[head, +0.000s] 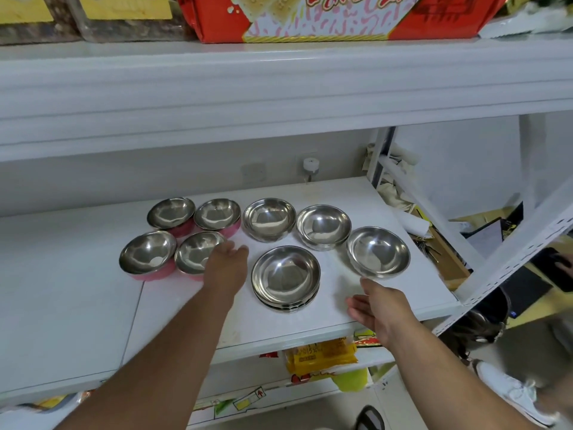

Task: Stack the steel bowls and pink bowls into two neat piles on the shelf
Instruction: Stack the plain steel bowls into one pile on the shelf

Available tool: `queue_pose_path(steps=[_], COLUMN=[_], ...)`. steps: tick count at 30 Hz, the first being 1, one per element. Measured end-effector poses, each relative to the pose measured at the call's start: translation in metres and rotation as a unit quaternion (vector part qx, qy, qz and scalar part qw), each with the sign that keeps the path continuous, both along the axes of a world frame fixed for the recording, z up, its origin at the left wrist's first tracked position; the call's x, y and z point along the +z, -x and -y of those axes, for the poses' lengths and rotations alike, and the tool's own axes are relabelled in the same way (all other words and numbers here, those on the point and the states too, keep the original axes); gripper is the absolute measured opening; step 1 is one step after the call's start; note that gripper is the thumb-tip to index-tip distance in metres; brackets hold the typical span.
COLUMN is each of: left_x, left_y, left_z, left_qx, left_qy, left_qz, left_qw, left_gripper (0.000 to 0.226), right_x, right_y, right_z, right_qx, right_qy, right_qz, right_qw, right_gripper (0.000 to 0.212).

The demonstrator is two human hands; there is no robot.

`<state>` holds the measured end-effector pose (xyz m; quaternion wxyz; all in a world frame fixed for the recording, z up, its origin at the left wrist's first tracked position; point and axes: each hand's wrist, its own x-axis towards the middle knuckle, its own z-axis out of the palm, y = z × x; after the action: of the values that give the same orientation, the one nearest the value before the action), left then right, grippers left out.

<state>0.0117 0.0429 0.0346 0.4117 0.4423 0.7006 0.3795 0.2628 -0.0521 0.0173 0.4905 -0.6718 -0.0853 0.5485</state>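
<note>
Both hands reach over the white shelf [310, 315] with nothing in them. Left hand [228, 268], at centre frame, is open with fingers loosely spread, its fingertips at the rim of the nearest pink bowl [198, 252]; whether it touches the rim I cannot tell. Right hand [383, 305], lower right of centre, is open too, palm turned inward, its thumb just below the rightmost steel bowl [378, 252].

Four pink bowls with steel linings sit in a tight two-by-two cluster left of centre: the near-left one [145, 256], the back-left one [172, 214] and the back-right one [217, 215] join the one by the left hand. Steel bowls spread to the right: one at back centre [269, 219], one beside it [323, 226], and a front one [285, 273] that already seems to rest on others, judging by the stacked rims beneath it.

Risks, as I judge them: the pink bowls stand so close together that lifting one could knock its neighbour. Polished steel is slippery, so a loose pinch on a rim may let a bowl drop and clatter. The rightmost steel bowl sits near the shelf's right edge, and a careless nudge could push it off. Nesting a bowl off-centre would leave a tilted pile.
</note>
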Motion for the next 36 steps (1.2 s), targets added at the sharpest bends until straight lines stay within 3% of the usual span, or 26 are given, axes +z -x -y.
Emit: queue_pose_path(steps=[13,15,18,23,31,36], left_x=[-0.015,-0.019,-0.01,-0.016,-0.029,-0.036], left_y=[-0.005,-0.004,-0.009,-0.014,-0.026,-0.029], left_z=[-0.046,-0.049,-0.047,-0.063,-0.086,-0.097], left_qx=[0.006,0.008,0.004,0.009,0.005,0.001], left_qy=[0.064,0.076,0.076,0.106,0.148,0.148], left_qz=[0.034,0.033,0.05,0.065,0.114,0.125], left_qw=[0.997,0.997,0.996,0.992,0.982,0.981], left_gripper=[0.064,0.055,0.016,0.023,0.029,0.038], right_x=[0.006,0.008,0.015,0.02,-0.003,-0.018], right_y=[-0.008,-0.001,0.008,0.016,0.027,0.029], right_z=[-0.006,-0.01,-0.022,-0.061,-0.106,-0.127], right_qx=[-0.026,0.003,0.036,0.08,0.117,0.068], right_qy=[-0.008,-0.011,-0.02,0.004,0.036,0.029], right_qz=[-0.069,-0.067,-0.027,0.062,0.034,0.012], right_qw=[0.997,0.998,0.999,0.995,0.992,0.997], right_gripper=[0.032,0.032,0.026,0.023,0.023,0.027])
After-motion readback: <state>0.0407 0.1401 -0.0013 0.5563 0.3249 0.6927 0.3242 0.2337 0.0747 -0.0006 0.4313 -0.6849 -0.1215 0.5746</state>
